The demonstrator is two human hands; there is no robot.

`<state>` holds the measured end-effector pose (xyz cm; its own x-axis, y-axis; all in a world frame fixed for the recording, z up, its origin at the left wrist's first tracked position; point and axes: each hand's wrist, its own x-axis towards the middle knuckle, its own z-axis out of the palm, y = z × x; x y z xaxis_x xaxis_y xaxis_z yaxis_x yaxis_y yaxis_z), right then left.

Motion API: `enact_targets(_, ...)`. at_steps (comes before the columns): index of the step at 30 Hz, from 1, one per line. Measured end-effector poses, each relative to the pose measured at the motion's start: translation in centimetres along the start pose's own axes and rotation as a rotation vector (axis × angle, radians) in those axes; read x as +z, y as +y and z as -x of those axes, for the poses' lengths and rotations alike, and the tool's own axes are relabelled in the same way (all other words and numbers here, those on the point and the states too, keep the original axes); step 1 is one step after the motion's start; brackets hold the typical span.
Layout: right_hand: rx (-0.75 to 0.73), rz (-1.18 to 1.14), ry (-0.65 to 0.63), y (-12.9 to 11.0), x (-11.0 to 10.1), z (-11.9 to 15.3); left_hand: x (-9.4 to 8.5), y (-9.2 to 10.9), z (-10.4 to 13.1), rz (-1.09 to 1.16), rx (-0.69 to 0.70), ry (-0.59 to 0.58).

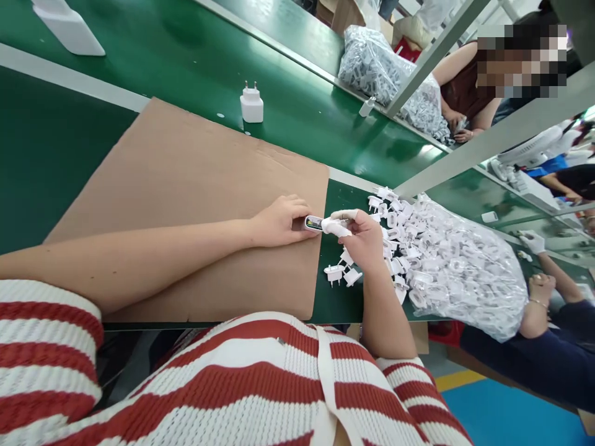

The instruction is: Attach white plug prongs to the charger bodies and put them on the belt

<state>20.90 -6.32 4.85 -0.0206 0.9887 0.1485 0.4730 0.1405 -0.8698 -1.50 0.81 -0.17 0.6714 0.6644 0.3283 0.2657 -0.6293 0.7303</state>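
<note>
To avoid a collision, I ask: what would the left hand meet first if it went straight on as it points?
Beyond the casing it holds, the left hand would probably meet the white-covered fingers of the right hand; exact depth is unclear.

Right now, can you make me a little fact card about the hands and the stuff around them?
Left hand: holds a white casing, open at one end
Right hand: covered fingers at the casing; grip unclear
Under left hand: cardboard sheet
Beside right hand: loose plug pieces
Farther right: clear bag, full of white pieces
Beyond cardboard: white charger, upright
</note>
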Motion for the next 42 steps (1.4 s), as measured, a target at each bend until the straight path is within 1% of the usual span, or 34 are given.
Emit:
enact_targets(2, -0.146, 0.275, 0.132, 0.5, 0.5, -0.2, 0.2, -0.2, 0.0, 0.01, 0.01, 0.013)
enact_targets(3, -0.193, 0.386, 0.186, 0.8, 0.8, -0.2, 0.3, -0.3, 0.1, 0.012, 0.017, 0.023)
enact_targets(4, -0.215, 0.471, 0.213, 0.9, 1.1, -0.3, 0.4, -0.4, 0.2, 0.011, 0.025, 0.031)
enact_targets(5, -0.22, 0.531, 0.211, 0.9, 1.5, -0.3, 0.5, -0.5, 0.2, 0.007, 0.034, 0.038)
enact_targets(7, -0.213, 0.594, 0.14, 0.9, 2.0, -0.3, 0.6, -0.8, 0.2, -0.001, 0.049, 0.043)
enact_targets(10, -0.251, 0.545, 0.011, 0.3, 2.0, -0.1, 0.7, -1.1, 0.1, 0.003, 0.062, 0.042)
enact_targets(12, -0.316, 0.465, -0.01, 0.0, 1.7, 0.0, 0.7, -1.3, 0.0, 0.007, 0.064, 0.045)
enact_targets(14, -0.369, 0.438, 0.024, -0.3, 1.5, 0.2, 0.7, -1.3, 0.0, 0.003, 0.057, 0.05)
enact_targets(17, -0.377, 0.494, 0.062, -0.3, 1.4, 0.3, 0.8, -1.3, 0.0, 0.0, 0.049, 0.052)
enact_targets(21, -0.384, 0.55, 0.033, -0.1, 1.8, 0.1, 0.8, -1.3, 0.0, 0.011, 0.066, 0.056)
enact_targets(26, -0.46, 0.602, 0.03, -0.1, 2.2, 0.0, 0.9, -1.3, 0.1, 0.015, 0.063, 0.067)
enact_targets(29, -0.448, 0.638, 0.048, -0.2, 2.3, 0.1, 0.9, -1.3, 0.1, 0.014, 0.059, 0.07)
enact_targets(33, -0.424, 0.617, -0.009, 0.0, 2.3, -0.1, 1.0, -1.2, 0.1, -0.004, 0.051, 0.061)
enact_targets(35, -0.416, 0.606, -0.014, 0.1, 2.3, -0.2, 1.0, -1.3, 0.1, -0.011, 0.048, 0.056)
enact_targets(38, -0.423, 0.597, 0.014, 0.2, 2.4, -0.2, 1.0, -1.3, 0.1, -0.01, 0.043, 0.06)
enact_targets(42, -0.471, 0.608, 0.065, 0.0, 2.5, -0.1, 1.1, -1.3, 0.1, -0.019, 0.045, 0.06)
